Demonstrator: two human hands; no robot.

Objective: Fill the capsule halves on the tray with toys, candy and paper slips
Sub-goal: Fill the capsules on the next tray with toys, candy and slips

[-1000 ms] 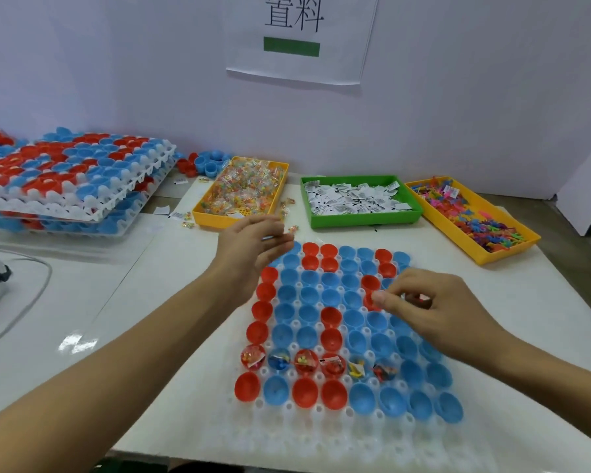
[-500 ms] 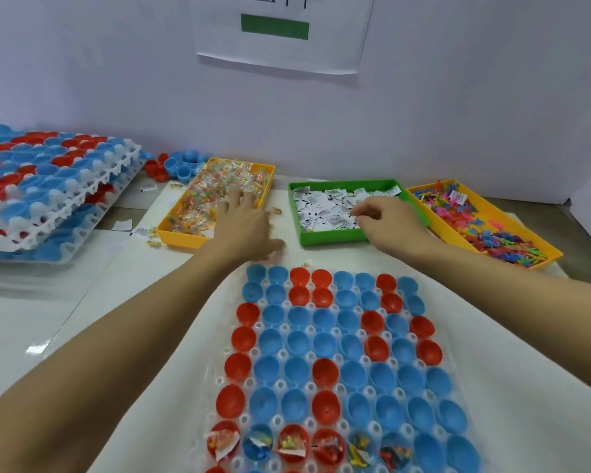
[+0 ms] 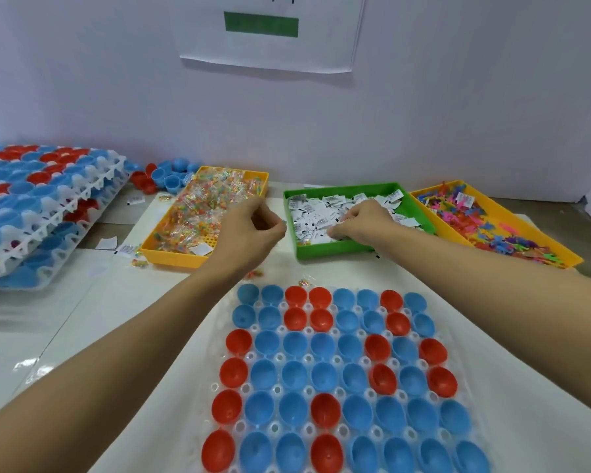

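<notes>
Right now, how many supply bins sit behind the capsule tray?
3: yellow candy bin on the left, green paper-slip bin in the middle, yellow toy bin on the right.

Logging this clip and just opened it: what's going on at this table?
A person is stocking up to fill capsule halves. The right hand digs into the paper slips in the green bin. The left hand, fingers curled, hovers at the near right corner of the yellow candy bin; whether it holds candy is unclear. The toy bin lies untouched at right. Every red and blue half in view on the tray is empty.
</notes>
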